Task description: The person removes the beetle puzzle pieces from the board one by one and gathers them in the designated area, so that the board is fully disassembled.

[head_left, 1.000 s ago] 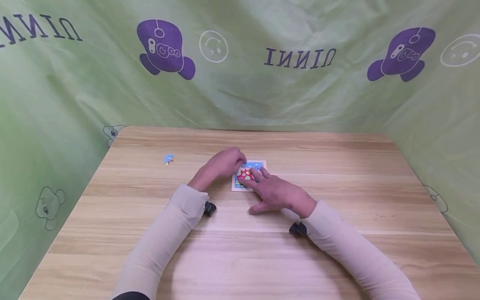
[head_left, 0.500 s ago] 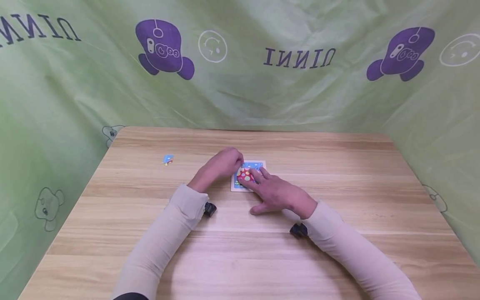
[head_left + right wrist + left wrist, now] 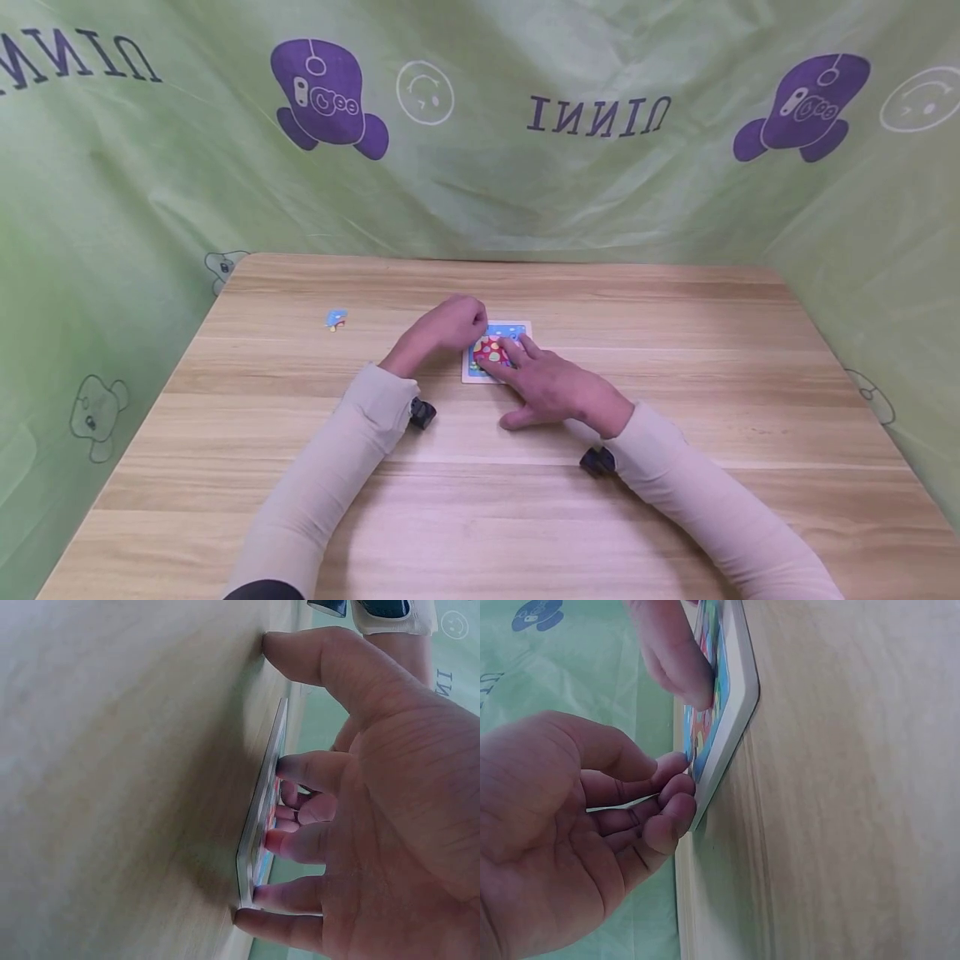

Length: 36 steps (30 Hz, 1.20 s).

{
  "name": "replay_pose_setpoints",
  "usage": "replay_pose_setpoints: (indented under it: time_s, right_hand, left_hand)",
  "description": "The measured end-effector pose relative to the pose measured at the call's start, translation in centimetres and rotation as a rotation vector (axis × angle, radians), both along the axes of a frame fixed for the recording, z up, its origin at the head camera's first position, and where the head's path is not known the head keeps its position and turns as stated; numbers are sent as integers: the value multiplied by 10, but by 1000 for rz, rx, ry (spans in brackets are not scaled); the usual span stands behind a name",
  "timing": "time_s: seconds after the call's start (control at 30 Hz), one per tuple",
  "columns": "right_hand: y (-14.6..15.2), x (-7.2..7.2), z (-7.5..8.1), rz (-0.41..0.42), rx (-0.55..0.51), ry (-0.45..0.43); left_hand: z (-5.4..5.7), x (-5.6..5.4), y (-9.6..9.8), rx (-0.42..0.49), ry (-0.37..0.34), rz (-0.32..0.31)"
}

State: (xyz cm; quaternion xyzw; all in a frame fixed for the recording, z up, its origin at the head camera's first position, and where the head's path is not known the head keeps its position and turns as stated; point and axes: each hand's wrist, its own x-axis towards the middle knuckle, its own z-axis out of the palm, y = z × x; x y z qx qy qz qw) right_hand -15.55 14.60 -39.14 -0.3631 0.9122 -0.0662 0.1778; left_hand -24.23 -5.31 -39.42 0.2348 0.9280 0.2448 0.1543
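A small jigsaw puzzle (image 3: 489,347) in a white-bordered tray (image 3: 742,664) lies on the table, its picture blue with a red dotted shape. My left hand (image 3: 455,323) is at its far left corner, fingers curled and fingertips (image 3: 678,762) touching the edge. Its thumb lies close to the index finger, and no piece shows between them. From the right, my right hand (image 3: 551,386) rests on the puzzle with spread, nearly straight fingers (image 3: 300,844); the thumb touches the table. A loose puzzle piece (image 3: 336,318), blue with some yellow and red, lies apart on the left.
The wooden table (image 3: 480,525) carries the puzzle near its middle, toward the back. A green printed curtain (image 3: 480,200) hangs behind and along both sides. Black wrist cameras sit under both sleeves (image 3: 322,475).
The left fingers have curled further in at the puzzle's corner, and a bit of blue seen by their tips is now hidden. The right hand has stayed almost still.
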Motion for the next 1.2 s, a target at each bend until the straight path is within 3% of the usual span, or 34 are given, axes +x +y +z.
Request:
replay_pose_setpoints:
  time_s: [0.43,0.63,1.0,1.2]
  right_hand:
    - [-1,-2,0,-4,25,-6]
    - [1,-4,1,7,19,-5]
    - [1,-4,3,-3,31,-30]
    - [1,-2,4,-4,29,-33]
  left_hand:
    - [-1,-2,-3,77,-90,81]
    - [-3,-5,-3,131,-74,120]
    - [-8,-4,-8,296,-128,126]
    - [-9,-3,-7,306,-142,142]
